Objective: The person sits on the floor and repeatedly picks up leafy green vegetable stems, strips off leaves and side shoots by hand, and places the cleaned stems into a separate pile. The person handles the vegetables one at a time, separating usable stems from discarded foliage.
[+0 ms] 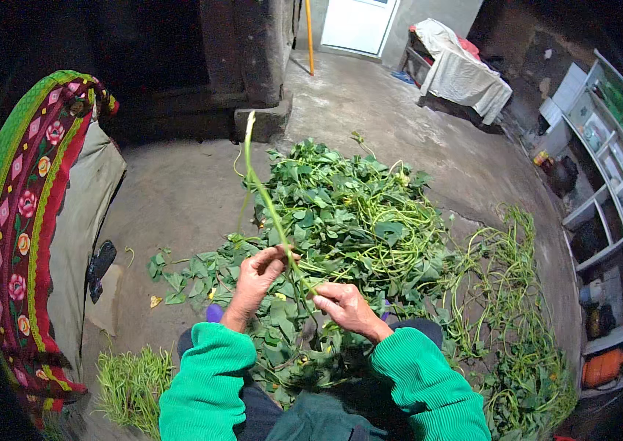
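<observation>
A long pale-green plant stem (269, 199) slants up and away from my hands over the floor. Its middle is pinched between the thumb and fingers of my left hand (259, 277). Lower down, my right hand (349, 307) grips the same stem near its bottom end. Thin side stalks hang off it beside my left hand. Under and beyond both hands spreads a large heap of leafy green vines (344, 215), with bare stems tangled on its right side. Loose leaves (289, 342) lie between my legs.
Trimmed green stems (132, 386) are piled at the lower left. More tangled vines (501, 308) trail along the right. A bed with a floral cover (24, 220) stands left, a dark shoe (102, 264) beside it. Shelving (603, 220) lines the right; a cloth-draped bench (457, 69) stands farther back.
</observation>
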Demonstrator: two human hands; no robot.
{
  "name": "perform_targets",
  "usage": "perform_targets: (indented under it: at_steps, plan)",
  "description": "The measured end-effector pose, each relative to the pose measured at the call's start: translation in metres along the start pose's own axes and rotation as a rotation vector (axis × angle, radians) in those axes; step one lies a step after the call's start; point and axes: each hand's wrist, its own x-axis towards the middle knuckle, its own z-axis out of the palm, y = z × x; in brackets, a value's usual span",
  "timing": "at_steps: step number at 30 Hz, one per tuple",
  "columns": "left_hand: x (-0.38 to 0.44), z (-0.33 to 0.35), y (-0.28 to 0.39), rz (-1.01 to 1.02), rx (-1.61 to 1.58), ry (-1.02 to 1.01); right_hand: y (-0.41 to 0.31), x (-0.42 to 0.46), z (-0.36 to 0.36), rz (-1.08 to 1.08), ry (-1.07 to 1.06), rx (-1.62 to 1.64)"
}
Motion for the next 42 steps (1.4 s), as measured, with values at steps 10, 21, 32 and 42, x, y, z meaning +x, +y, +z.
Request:
perform_targets:
  at_steps: [10,21,32,42]
  plan:
    - [0.015,0.012,-0.008,0.04,0.282,0.247,0.018,0.054,0.003,0.116,-0.084,0.019]
    - [0.025,-0.007,0.018,0.383,0.408,0.703,0.033,0.059,0.003,0.055,-0.089,-0.072]
    - [-0.007,0.099,0.107,-0.13,-0.208,-0.237,0.025,0.052,-0.006,0.256,-0.081,-0.386]
    - [-0.058,0.157,0.141,0.039,-0.278,-0.869,0.033,0.047,0.001,0.248,-0.091,-0.404]
